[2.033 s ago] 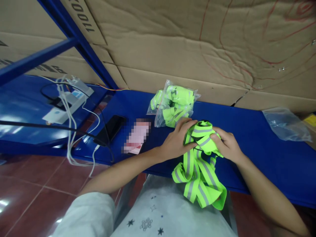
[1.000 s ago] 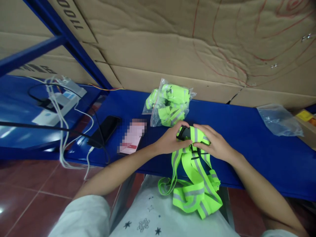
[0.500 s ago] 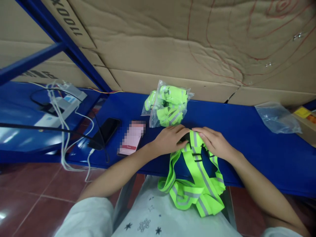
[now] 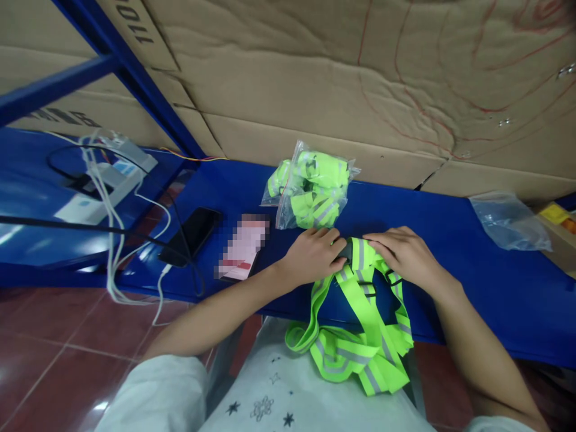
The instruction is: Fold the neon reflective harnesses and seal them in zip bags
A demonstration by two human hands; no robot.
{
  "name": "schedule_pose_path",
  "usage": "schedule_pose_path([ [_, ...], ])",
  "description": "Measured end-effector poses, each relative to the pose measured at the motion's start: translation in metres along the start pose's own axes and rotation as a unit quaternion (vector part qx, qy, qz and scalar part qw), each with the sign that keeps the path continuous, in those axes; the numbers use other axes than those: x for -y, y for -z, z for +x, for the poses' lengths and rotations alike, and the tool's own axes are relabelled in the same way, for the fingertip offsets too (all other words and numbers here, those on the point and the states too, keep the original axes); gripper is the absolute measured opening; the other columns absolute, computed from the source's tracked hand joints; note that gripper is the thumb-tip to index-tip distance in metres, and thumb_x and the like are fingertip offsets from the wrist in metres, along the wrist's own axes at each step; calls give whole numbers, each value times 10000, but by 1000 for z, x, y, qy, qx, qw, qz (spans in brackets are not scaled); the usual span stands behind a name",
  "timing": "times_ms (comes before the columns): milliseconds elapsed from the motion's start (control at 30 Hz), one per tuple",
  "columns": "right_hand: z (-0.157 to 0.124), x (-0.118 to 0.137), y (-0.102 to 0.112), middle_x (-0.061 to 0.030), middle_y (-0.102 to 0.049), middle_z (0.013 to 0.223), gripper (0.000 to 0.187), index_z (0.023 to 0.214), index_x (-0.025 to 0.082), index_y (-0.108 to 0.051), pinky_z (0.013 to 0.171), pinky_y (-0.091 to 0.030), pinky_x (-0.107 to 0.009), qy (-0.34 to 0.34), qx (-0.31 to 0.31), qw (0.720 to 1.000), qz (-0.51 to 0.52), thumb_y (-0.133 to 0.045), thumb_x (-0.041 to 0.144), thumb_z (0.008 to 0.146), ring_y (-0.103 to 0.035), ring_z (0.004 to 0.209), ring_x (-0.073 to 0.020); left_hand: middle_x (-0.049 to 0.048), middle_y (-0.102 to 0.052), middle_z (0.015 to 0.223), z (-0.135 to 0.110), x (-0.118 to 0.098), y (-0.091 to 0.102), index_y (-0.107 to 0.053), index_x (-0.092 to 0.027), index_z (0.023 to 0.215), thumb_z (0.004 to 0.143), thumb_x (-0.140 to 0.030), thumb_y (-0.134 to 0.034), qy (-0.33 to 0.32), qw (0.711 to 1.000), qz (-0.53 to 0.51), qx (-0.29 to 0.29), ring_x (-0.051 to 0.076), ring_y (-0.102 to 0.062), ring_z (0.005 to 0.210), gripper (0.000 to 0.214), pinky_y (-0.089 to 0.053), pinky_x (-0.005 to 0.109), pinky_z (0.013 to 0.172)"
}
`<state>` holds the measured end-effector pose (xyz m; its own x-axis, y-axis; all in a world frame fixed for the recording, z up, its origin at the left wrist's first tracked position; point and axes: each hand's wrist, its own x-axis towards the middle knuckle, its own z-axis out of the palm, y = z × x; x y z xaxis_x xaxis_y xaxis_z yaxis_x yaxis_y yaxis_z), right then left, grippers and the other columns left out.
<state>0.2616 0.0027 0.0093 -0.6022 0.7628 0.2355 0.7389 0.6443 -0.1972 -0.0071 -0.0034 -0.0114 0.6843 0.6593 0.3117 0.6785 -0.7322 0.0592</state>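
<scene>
A neon yellow-green reflective harness (image 4: 362, 306) with grey stripes and black buckles hangs over the front edge of the blue table, its lower straps against my shirt. My left hand (image 4: 312, 255) is closed on the harness's top left end, gripping a dark buckle (image 4: 346, 251) between thumb and fingers. On the other side, my right hand (image 4: 405, 255) pinches the strap near the top, its thumb partly hidden. Just beyond my left hand lie clear zip bags (image 4: 315, 189) with rolled harnesses of the same colour inside.
Left of my hands lie a lit phone (image 4: 243, 249) and a dark phone (image 4: 191, 237). Further left are a white power strip (image 4: 108, 186) and tangled cables. An empty clear bag (image 4: 510, 219) and a cardboard box (image 4: 560, 234) sit at the right. Cardboard (image 4: 292, 84) stands behind the table (image 4: 432, 234).
My right hand has shifted slightly right along the strap. The dark buckle at my left fingers shows more now. The camera view has tilted a little.
</scene>
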Motion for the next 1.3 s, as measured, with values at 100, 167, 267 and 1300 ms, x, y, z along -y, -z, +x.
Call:
schedule_pose_path([
  [100, 2, 13, -5, -118, -695, 1377, 408, 1435, 233, -596, 1066, -438, -493, 38, -46, 997, -55, -543, 355, 1050, -639, 1273, -308, 85, -694, 1047, 0, 0, -3, -655, -160, 1051, 951, -366, -628, 3, 1000, -16, 6, 244, -693, 925, 231, -487, 368, 742],
  [167, 4, 25, -11, -137, -593, 1512, 598, 1568, 214, -439, 1146, -395, -502, 91, -36, 994, -50, -579, 433, 1029, -554, 1391, -314, 86, -697, 1041, 0, 1, -5, -663, -145, 1103, 943, -355, -631, -4, 1000, -22, -3, 247, -693, 933, 266, -500, 372, 747],
  [267, 5, 36, -19, -168, -607, 1482, 741, 1630, 161, -307, 1150, -398, -489, 119, 10, 992, -39, -570, 495, 1024, -587, 1347, -298, 86, -706, 1019, 0, 4, -7, -681, -120, 1145, 933, -332, -631, -10, 1000, -24, -14, 245, -690, 934, 304, -507, 381, 756],
  [1300, -49, -51, 49, -118, -715, 1277, 486, 1437, 282, -542, 952, -562, -343, -218, -170, 945, 173, -670, 364, 976, -706, 1152, -237, -9, -758, 1007, -29, 60, 80, -690, -266, 1063, 894, -557, -686, 308, 560, -560, -527, 183, -693, 996, 337, -587, 269, 682],
])
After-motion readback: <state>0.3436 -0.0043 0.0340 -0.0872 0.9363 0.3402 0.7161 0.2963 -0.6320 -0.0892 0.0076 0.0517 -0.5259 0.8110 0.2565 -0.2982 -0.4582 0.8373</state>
